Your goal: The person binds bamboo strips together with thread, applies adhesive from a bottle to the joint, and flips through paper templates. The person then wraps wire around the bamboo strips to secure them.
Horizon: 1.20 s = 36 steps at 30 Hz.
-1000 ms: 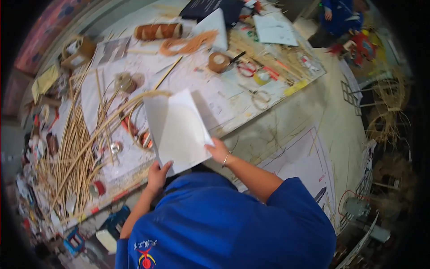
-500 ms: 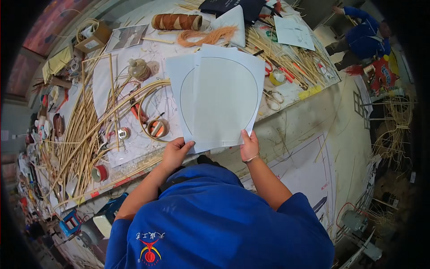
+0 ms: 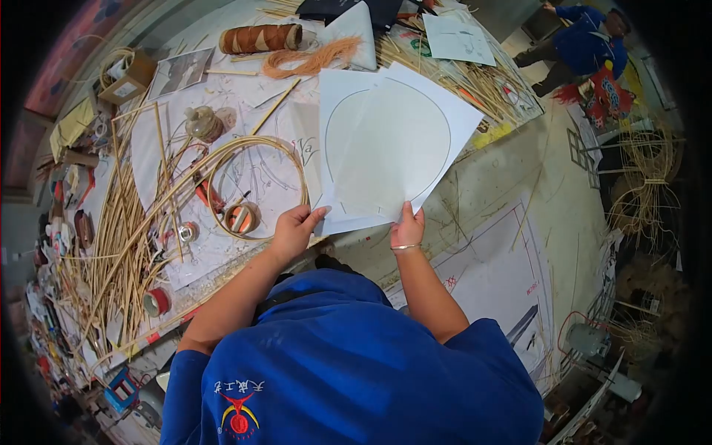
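Note:
Two overlapping white paper sheets (image 3: 400,148) with a large curved black outline are held out in front of me over the table's edge. At their lower left corner, my left hand (image 3: 295,228) pinches the paper between thumb and fingers. My right hand (image 3: 407,225) grips the bottom edge further right, thumb on top. The upper sheet is tilted and covers part of the lower one. Close to my left hand lie a coil of bent bamboo strips (image 3: 252,139) and an orange tape roll (image 3: 241,219).
Many loose bamboo strips (image 3: 122,256) cover the table's left side. A glass jar (image 3: 203,124), red-handled pliers (image 3: 209,196), a wound brown spool (image 3: 261,38) and a peach fibre bundle (image 3: 310,58) lie further back. A co-worker (image 3: 589,46) is at the upper right.
The sheets have moved right relative to the table and fanned apart, the upper one tilting clockwise. More of the bamboo coil shows. Both hands keep their grip.

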Each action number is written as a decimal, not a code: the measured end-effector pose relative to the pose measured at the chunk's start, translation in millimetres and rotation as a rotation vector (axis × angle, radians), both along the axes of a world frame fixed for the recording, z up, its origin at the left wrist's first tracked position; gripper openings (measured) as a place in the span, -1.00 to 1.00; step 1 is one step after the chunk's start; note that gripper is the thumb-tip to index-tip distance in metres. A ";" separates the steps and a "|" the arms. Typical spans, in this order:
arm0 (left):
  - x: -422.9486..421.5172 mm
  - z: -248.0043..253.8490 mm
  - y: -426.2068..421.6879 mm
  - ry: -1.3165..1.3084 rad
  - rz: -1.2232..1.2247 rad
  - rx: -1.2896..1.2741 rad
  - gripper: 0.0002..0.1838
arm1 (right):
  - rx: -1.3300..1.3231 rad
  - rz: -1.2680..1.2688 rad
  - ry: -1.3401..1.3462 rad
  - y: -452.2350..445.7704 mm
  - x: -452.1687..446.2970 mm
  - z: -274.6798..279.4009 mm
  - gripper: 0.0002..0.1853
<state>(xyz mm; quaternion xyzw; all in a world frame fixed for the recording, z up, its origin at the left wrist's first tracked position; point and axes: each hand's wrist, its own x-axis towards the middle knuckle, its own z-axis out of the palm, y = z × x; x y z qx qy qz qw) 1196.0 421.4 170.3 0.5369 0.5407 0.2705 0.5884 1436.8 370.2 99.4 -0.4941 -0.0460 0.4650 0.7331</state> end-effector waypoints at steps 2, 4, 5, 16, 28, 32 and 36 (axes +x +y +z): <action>3.2 -2.3 -3.7 -0.089 -0.022 -0.013 -0.64 | -0.016 -0.036 0.050 0.8 3.5 3.2 -0.79; 3.1 0.3 -7.5 -0.124 -0.064 -0.026 -0.64 | -0.007 -0.040 0.121 2.8 7.3 4.6 -0.71; 2.2 3.6 -7.7 -0.115 -0.096 -0.032 -0.64 | 0.023 -0.025 0.154 1.7 9.2 1.5 -0.70; -32.0 -19.4 -2.0 -0.149 -0.064 -0.367 -0.61 | -0.100 -0.055 0.059 5.3 33.5 -38.4 -0.71; -201.4 -76.8 -105.2 0.289 0.219 -0.475 -0.65 | -0.372 -0.188 -0.426 2.8 80.4 -63.0 -0.71; -237.0 -83.9 -125.9 0.552 0.053 -0.368 -0.65 | -0.460 -0.248 -0.478 10.4 83.4 -43.8 -0.68; -234.1 -100.3 -112.4 0.563 0.057 -0.318 -0.66 | -0.293 -0.234 -0.242 18.5 100.3 -42.1 -0.62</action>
